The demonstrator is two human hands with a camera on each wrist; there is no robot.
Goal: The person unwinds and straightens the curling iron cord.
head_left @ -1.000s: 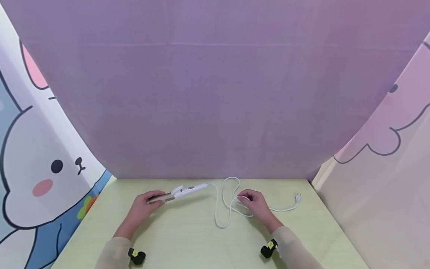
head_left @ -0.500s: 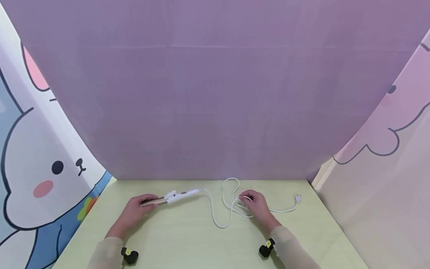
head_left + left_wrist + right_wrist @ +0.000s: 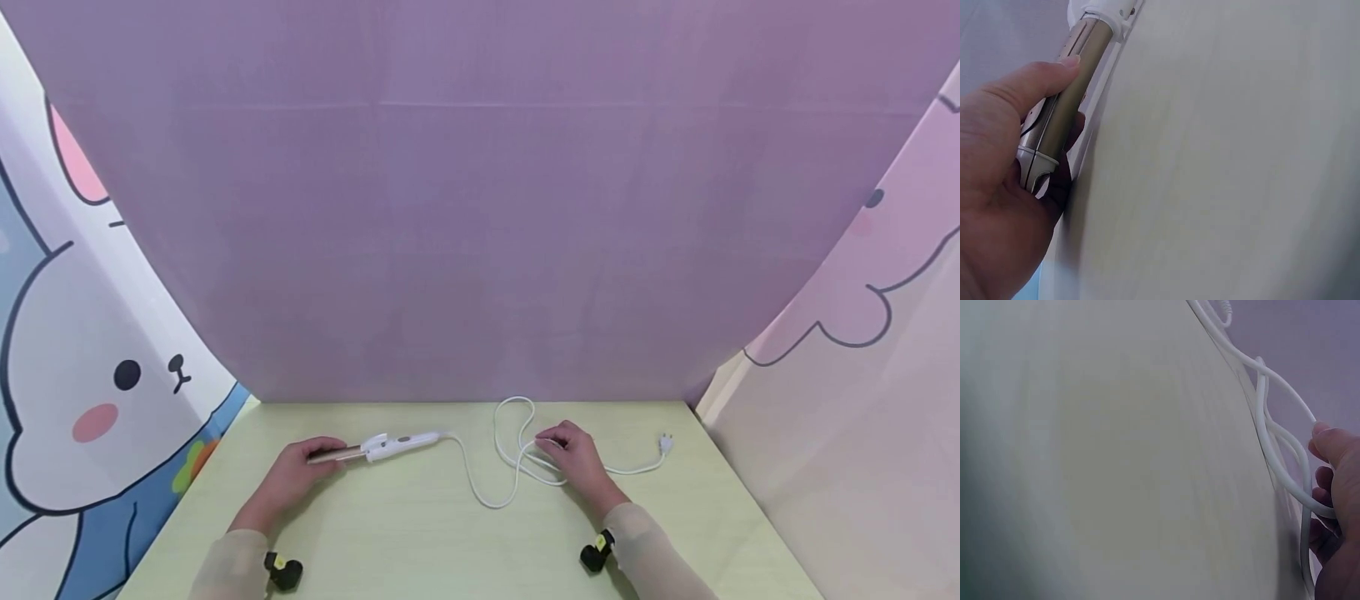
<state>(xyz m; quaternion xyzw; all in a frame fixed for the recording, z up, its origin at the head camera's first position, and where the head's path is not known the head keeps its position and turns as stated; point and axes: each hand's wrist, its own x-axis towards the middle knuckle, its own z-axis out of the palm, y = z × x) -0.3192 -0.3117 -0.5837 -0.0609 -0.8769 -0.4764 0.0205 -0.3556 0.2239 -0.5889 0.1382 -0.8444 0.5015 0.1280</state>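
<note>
A curling iron [image 3: 375,448] with a white handle and a gold barrel [image 3: 1063,106] lies on the pale green table [image 3: 420,533]. My left hand [image 3: 296,471] grips the barrel end, thumb over the top [image 3: 1035,81]. Its white cord [image 3: 495,467] runs right in loops to a plug [image 3: 663,442] near the right edge. My right hand [image 3: 566,454] holds a loop of the cord [image 3: 1285,456] in its curled fingers [image 3: 1329,444].
A purple backdrop [image 3: 480,208] rises behind the table. Cartoon-rabbit panels stand at the left [image 3: 82,375] and right [image 3: 862,350]. Black wrist cameras [image 3: 285,571] sit on both sleeves.
My left hand has drawn the curling iron to the left, pulling the cord's first stretch with it. The right hand has stayed on the cord loop.
</note>
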